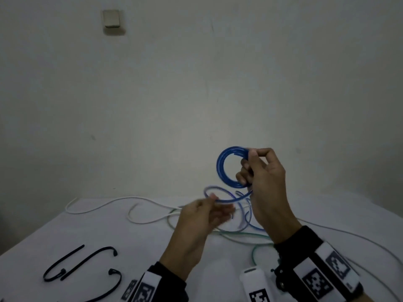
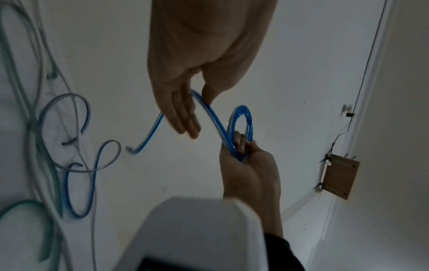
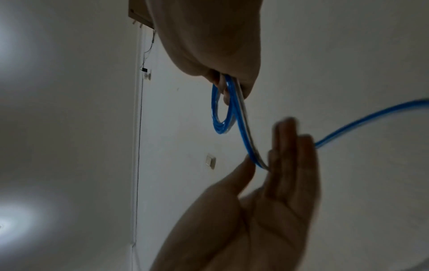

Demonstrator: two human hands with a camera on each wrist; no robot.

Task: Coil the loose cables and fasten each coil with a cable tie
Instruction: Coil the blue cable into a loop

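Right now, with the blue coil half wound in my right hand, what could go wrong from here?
1. The right hand grips the blue coil at one side only; if that grip loosens, the loops may spring apart.
2. The left hand holds the free length between thumb and straight fingers, so it could slip out.
3. The blue tail crosses the green cable and white cable on the table, so pulling may drag or snag them.

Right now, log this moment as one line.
right hand: holds blue coil | left hand: feeds blue tail | ties: untouched on table
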